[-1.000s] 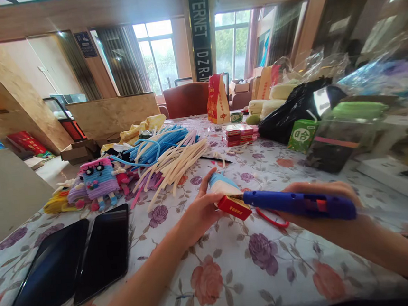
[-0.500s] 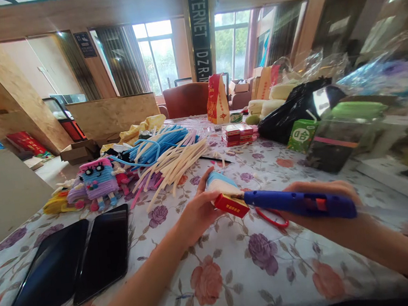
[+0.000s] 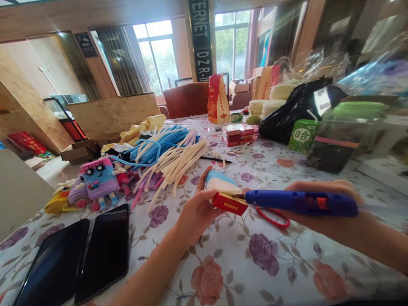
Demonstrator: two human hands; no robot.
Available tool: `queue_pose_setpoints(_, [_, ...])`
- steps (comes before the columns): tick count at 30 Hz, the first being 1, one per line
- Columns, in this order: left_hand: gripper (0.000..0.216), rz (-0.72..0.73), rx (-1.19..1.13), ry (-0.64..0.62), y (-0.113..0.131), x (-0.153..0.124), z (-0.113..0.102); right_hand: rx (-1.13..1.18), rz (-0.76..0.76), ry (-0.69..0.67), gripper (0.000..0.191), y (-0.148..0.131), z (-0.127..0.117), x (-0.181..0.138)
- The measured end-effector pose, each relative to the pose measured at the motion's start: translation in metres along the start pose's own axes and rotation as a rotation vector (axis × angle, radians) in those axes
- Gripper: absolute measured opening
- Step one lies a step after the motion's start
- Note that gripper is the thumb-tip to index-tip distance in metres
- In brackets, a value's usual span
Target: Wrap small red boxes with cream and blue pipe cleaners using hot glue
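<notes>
Head view: glue gun [image 3: 283,199] at the right end of a red box [image 3: 229,205]

My left hand [image 3: 198,210] is partly closed, gripping the red box, which lies just right of the palm, its long axis slanting down rightward. A blue-and-white piece [image 3: 220,180] sits directly behind it. My right hand [image 3: 324,186], largely hidden, is wrapped around the glue gun, whose near-level body points its nozzle left; I cannot tell whether nozzle and box touch.

L hand [image 3: 200,210] curled; R hand [image 3: 335,187] gripping.
</notes>
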State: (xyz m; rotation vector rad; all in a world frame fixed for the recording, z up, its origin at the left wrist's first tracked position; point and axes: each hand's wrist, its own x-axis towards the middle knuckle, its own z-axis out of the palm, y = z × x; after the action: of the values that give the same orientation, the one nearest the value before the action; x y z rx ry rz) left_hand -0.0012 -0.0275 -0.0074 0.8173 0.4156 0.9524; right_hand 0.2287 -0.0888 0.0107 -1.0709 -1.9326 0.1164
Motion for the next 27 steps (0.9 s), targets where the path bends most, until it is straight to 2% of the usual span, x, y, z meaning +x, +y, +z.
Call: queue_pose_setpoints(27, [0.066, 0.039, -0.098, 0.040, 0.0026, -0.0012, 0.0012, -0.043, 0.045, -0.042, 0.014, 0.0017, -0.0039, -0.0011])
